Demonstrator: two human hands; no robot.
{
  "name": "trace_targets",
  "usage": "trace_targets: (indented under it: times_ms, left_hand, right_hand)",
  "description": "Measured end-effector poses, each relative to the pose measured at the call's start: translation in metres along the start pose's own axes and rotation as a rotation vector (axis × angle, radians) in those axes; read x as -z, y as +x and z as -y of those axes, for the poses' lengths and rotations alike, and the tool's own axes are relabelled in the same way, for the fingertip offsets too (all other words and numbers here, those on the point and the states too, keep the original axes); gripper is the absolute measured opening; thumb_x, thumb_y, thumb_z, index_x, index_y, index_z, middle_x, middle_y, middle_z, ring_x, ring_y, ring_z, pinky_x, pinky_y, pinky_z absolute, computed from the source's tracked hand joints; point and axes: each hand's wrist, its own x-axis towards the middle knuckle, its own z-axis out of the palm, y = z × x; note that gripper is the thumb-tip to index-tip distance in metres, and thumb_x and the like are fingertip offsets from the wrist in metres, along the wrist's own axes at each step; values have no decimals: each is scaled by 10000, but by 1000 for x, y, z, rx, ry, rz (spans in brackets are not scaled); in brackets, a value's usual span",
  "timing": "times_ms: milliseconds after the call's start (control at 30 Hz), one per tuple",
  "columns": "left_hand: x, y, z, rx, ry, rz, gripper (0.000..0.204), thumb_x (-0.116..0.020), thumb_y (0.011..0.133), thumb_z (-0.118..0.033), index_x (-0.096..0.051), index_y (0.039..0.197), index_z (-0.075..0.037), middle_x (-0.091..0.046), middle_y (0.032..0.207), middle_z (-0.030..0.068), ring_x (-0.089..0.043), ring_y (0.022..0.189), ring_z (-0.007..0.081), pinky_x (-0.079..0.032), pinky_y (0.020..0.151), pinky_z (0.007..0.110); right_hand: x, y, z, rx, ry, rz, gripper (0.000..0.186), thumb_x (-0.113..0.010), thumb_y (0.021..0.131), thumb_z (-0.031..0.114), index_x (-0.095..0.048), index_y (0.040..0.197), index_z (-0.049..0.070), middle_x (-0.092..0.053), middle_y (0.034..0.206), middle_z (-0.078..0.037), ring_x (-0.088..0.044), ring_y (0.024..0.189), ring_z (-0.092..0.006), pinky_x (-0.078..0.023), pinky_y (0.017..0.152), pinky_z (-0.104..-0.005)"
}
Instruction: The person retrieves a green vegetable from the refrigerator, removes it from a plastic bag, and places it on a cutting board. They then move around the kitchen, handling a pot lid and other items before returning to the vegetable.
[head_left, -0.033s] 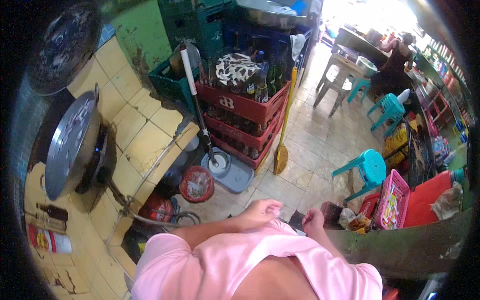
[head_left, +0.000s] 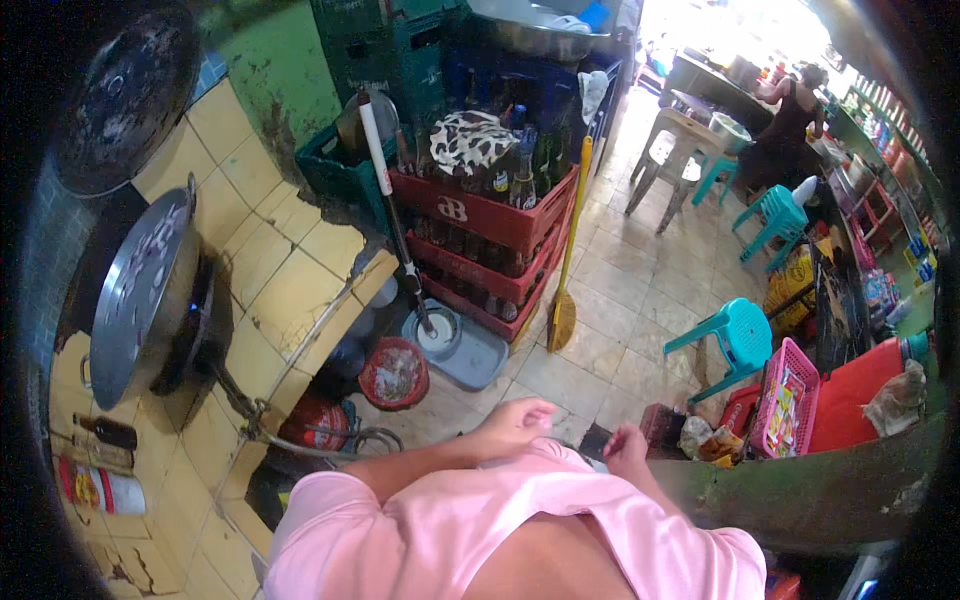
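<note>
Pink shirt hem [head_left: 480, 500] at btm centre is bunched under my left hand [head_left: 515, 425], fingers curled on it, w/ my right hand [head_left: 628, 450] loosely closed just beside & holding nothing, so I'd say tidying's half done; red bucket [head_left: 393, 372] sits above-left.

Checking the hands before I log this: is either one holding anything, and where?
Nothing visible in the left hand or right hand; both are loosely curled, empty.
</note>
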Motion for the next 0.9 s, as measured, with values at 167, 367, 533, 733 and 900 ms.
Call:
trace_targets:
  times_ms: [167, 367, 533, 733, 900]
  left_hand:
    - [49, -14, 48, 122, 195, -107, 377, -606, 796, -183, -540, 1115, 5, -612, 997, 114, -578, 915, 172, -454, 831, 309]
    - [75, -25, 98, 179, 332, -167, 344, -609, 782, -172, -569, 1076, 2, -624, 994, 148, -606, 910, 191, -469, 814, 317]
    - [76, 2, 85, 198, 291, -124, 347, -595, 778, -195, -577, 1062, 4, -625, 958, 182, -627, 832, 239, -488, 751, 339]
    - [64, 91, 69, 63, 569, 114, 429, -599, 768, -280, -564, 1093, -2, -610, 1020, 177, -606, 926, 247, -466, 824, 345]
    - [17, 196, 13, -36, 616, 83, 359, -556, 792, -224, -575, 1079, -10, -598, 1020, 204, -581, 943, 323, -448, 834, 391]
  right_hand:
    - [-10, 18, -25, -183, -85, -109, 210, -493, 726, 129, -399, 542, 160, -425, 516, 18, -377, 424, -130, -315, 378, -282]
    - [-103, 26, -15, -69, -110, 31, 111, -546, 762, 195, -467, 693, 157, -469, 614, 7, -433, 518, -122, -361, 451, -266]
    - [-137, 1, 17, 14, -160, 99, 92, -558, 771, 199, -476, 760, 158, -481, 646, 3, -443, 542, -126, -373, 478, -271]
    - [-57, 75, 41, -76, 49, 22, 132, -566, 780, 226, -474, 720, 153, -492, 615, 10, -446, 530, -133, -368, 466, -288]
    - [3, 106, 126, -130, 156, -313, 165, -564, 774, 241, -475, 654, 168, -500, 591, 29, -438, 508, -133, -352, 451, -288]
